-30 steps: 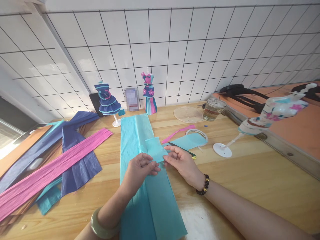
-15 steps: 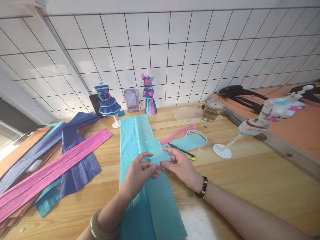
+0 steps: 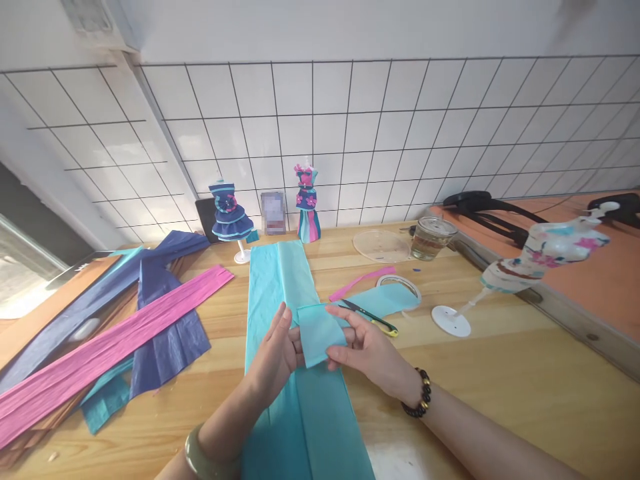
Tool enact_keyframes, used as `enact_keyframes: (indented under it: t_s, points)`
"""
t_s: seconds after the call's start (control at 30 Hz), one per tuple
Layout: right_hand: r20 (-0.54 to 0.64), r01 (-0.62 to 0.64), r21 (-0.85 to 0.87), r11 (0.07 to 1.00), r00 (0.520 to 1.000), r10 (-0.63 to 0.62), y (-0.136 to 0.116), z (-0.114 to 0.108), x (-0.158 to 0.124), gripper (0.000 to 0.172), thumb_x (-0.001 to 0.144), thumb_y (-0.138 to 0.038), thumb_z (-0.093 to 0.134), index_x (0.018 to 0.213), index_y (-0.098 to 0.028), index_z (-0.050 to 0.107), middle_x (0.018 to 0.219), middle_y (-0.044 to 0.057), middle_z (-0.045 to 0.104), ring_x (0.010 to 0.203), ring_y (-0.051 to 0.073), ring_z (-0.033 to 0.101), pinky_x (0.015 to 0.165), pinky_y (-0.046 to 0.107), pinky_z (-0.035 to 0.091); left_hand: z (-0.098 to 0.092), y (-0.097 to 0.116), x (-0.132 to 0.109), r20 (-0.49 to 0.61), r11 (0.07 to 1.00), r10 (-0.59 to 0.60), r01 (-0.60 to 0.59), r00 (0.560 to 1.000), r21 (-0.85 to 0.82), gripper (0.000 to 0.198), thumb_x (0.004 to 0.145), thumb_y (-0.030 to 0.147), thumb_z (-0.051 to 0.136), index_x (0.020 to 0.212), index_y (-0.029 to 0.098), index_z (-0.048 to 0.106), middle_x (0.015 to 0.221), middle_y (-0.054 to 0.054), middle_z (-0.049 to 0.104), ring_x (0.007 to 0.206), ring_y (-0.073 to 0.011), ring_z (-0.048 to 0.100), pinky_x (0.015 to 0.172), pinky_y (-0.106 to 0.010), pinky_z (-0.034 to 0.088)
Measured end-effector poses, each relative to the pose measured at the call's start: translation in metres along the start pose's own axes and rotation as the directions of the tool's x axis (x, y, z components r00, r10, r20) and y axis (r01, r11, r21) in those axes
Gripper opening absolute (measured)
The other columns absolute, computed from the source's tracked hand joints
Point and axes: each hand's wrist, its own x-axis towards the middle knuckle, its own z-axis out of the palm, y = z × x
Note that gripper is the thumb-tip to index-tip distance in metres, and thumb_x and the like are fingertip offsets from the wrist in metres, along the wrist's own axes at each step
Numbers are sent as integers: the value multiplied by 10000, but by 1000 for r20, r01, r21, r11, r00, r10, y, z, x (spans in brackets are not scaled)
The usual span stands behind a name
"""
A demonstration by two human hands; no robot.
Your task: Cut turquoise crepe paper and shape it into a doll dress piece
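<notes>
A small square of turquoise crepe paper (image 3: 320, 337) is pinched at its right edge by my right hand (image 3: 373, 350). The left part of the square lies in front of the fingertips of my left hand (image 3: 275, 360). That hand is open, thumb raised and off the paper, its fingers partly hidden behind the square. Beneath both hands a long folded turquoise crepe paper strip (image 3: 267, 293) runs across the table. Just right of my right hand, scissors (image 3: 370, 317) with black blades and yellow-green on the handle lie partly over a light blue paper piece (image 3: 385, 300).
A pink strip (image 3: 130, 340) and navy paper (image 3: 170, 333) pile up at left. Two dressed mini mannequins, one in navy (image 3: 230, 210) and one in pink and navy (image 3: 307, 203), stand at the back. At right are a tape roll (image 3: 416, 293), a glass (image 3: 433, 237) and a patterned mannequin (image 3: 545, 257).
The turquoise square has turned and now shows its broad face. My left hand has loosened its pinch, its thumb now lifted away. My right hand still grips the edge. The view has tilted upward.
</notes>
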Motion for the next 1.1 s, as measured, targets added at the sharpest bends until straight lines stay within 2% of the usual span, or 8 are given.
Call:
enact_keyframes:
  t_s: [0.07, 0.17, 0.3, 0.47, 0.53, 0.67, 0.77, 1.1]
  points:
    - [76, -10, -52, 999, 997, 14, 1, 1, -2, 749, 676, -315, 703, 1303, -199, 309, 699, -36, 632, 630, 138, 618, 683, 328, 479, -2, 2, 2, 20, 1000, 20, -20, 1000, -15, 723, 769, 642, 430, 1258, 109, 442, 925, -157, 690, 817, -295, 664, 681, -381, 519]
    - [120, -4, -138, 990, 993, 21, 2, 1, -4, 743, 712, -281, 663, 1331, -218, 256, 696, -44, 608, 628, 134, 605, 666, 312, 464, -6, 5, 5, 26, 990, 113, -110, 993, -84, 649, 804, 624, 383, 1144, 91, 533, 944, -160, 685, 859, -293, 651, 728, -378, 510]
    - [94, -6, -238, 971, 995, 29, 2, -3, -3, 737, 738, -256, 613, 1358, -229, 214, 710, -44, 577, 623, 131, 575, 657, 299, 449, -15, 6, 9, -75, 961, 221, -230, 972, -156, 579, 831, 562, 407, 1198, 120, 481, 1011, -143, 667, 941, -272, 626, 809, -380, 489]
    - [11, 13, -389, 921, 1000, -9, -1, -9, -1, 731, 756, -227, 564, 1381, -244, 185, 690, -46, 556, 621, 139, 527, 641, 294, 431, -28, 8, 11, -219, 939, 209, -258, 953, -227, 613, 818, 549, 452, 1301, 195, 322, 952, -117, 681, 894, -222, 646, 817, -374, 491]
    - [8, 24, -433, 901, 1000, -23, -2, -12, -1, 740, 755, -223, 559, 1387, -262, 176, 716, -38, 563, 634, 146, 517, 648, 301, 430, -31, 10, 11, -225, 942, 190, -242, 956, -232, 581, 813, 537, 471, 1257, 174, 372, 905, -110, 687, 857, -214, 652, 797, -363, 500]
    - [-2, 48, -556, 830, 998, -59, 0, -17, 0, 726, 751, -219, 557, 1385, -284, 210, 708, -34, 538, 633, 161, 500, 645, 315, 424, -33, 9, 11, -222, 962, 209, -241, 952, -126, 363, 776, 450, 577, 978, 149, 580, 799, -66, 682, 755, -186, 648, 725, -316, 517]
    - [-7, 75, -633, 771, 995, -102, 0, -22, 0, 714, 755, -217, 551, 1384, -293, 221, 688, -32, 520, 622, 169, 492, 634, 321, 422, -35, 7, 11, -193, 965, 257, -264, 947, -9, 254, 715, 369, 667, 795, 133, 619, 735, -47, 665, 687, -160, 631, 684, -290, 518]
    - [-63, 103, -671, 734, 979, -195, 4, -34, 4, 700, 763, -232, 547, 1371, -299, 207, 649, -62, 441, 655, 154, 495, 661, 296, 424, -39, 4, 15, -209, 954, 301, -292, 931, 71, 210, 646, 300, 723, 731, 144, 612, 723, -16, 628, 669, -130, 602, 663, -270, 524]
